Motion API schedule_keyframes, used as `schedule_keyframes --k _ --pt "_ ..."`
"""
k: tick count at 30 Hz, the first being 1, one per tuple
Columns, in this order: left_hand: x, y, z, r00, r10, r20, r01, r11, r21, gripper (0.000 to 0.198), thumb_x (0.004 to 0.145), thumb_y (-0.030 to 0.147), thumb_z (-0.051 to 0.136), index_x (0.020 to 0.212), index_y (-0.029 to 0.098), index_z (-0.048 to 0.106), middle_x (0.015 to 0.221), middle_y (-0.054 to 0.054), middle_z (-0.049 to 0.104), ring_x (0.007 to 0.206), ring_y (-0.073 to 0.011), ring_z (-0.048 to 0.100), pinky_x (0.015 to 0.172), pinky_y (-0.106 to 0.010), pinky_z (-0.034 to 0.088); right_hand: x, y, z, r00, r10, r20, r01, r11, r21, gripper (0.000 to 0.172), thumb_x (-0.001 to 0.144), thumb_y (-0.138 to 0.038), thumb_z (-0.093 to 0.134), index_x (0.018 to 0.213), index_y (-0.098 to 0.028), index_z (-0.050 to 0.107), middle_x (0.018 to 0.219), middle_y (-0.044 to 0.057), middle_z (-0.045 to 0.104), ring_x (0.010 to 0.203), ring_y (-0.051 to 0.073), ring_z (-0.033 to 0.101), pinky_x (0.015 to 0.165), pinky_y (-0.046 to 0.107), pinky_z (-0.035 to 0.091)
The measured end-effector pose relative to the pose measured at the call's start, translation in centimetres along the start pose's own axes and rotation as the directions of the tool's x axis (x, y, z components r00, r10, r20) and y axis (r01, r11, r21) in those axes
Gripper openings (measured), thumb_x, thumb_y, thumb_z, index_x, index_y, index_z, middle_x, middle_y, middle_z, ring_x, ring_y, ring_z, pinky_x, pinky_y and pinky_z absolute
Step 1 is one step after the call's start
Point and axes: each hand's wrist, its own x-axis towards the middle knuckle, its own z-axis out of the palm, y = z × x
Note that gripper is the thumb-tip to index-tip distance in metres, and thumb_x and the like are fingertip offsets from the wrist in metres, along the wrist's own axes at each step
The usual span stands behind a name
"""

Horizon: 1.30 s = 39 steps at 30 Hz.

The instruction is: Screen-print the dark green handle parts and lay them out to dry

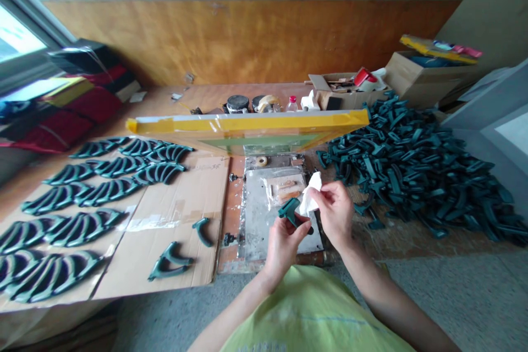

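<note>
My left hand (pixel 284 241) is closed around a dark green plastic part (pixel 291 211), held just above the metal plate (pixel 264 214) in front of me. My right hand (pixel 335 210) pinches a crumpled white tissue (pixel 310 198) against the upper end of that part. Both hands meet over the plate's near right corner.
A raised screen frame edged in yellow tape (pixel 247 124) stands behind the plate. Cardboard (pixel 181 214) on the left carries rows of green parts (pixel 82 214) and two loose ones (pixel 170 264). A big heap of the same parts (pixel 412 170) lies right. Tins, a bottle and boxes (pixel 416 82) sit behind.
</note>
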Motion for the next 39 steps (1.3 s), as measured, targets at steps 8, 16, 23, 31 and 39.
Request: schedule_keyframes --k 8,16,23,31,39 --pt "-0.2 -0.2 -0.3 0.993 0.094 -0.078 -0.073 0.970 0.234 0.013 0.070 0.023 0.071 0.073 0.014 0.062 0.063 0.002 0.062 0.063 -0.0127 0.056 0.058 -0.020 0.042 -2.9 -1.1 1.8 0.873 -0.455 0.175 0.478 0.871 -0.114 0.017 0.085 -0.009 0.051 0.077 -0.023 0.051 0.082 0.001 0.060 0.079 0.015 0.060 0.071 0.027 0.048" --pt "-0.4 1.3 0.3 0.995 -0.100 0.025 0.101 0.992 -0.074 0.037 0.067 0.045 0.079 0.082 0.015 0.063 0.075 -0.004 0.071 0.067 -0.0155 0.066 0.065 -0.026 0.054 0.2 1.8 -0.3 0.965 -0.260 0.017 0.257 0.938 -0.233 0.013 0.086 -0.021 0.057 0.077 -0.023 0.048 0.073 -0.002 0.054 0.066 0.014 0.053 0.062 0.026 0.044" --pt "-0.2 1.5 0.7 0.990 -0.130 0.047 0.136 0.977 -0.164 0.042 0.056 0.041 0.085 0.076 0.015 0.058 0.063 0.003 0.065 0.059 -0.0133 0.061 0.060 -0.025 0.053 -1.8 -0.9 0.7 0.863 -0.438 0.252 0.485 0.858 -0.167 0.015 0.087 -0.010 0.051 0.078 -0.023 0.050 0.080 0.000 0.058 0.074 0.013 0.056 0.068 0.025 0.045" --pt "-0.9 2.1 0.2 0.972 -0.183 0.145 0.202 0.970 -0.135 0.035 0.070 0.040 0.080 0.085 0.015 0.060 0.080 -0.006 0.072 0.077 -0.0192 0.070 0.061 -0.024 0.054 3.1 4.4 -1.2 0.994 -0.098 0.052 0.108 0.965 -0.238 0.014 0.081 -0.030 0.061 0.077 -0.022 0.051 0.071 -0.001 0.056 0.065 0.014 0.053 0.061 0.026 0.044" --pt "-0.5 1.8 0.2 0.956 -0.276 0.098 0.293 0.921 -0.256 0.044 0.062 0.039 0.085 0.085 0.017 0.055 0.082 -0.006 0.073 0.077 -0.0222 0.072 0.057 -0.025 0.053 7.3 12.3 -4.1 0.930 0.337 -0.143 -0.310 0.933 0.185 0.042 0.059 -0.045 0.077 0.082 -0.019 0.054 0.073 0.001 0.063 0.059 0.013 0.058 0.046 0.022 0.043"
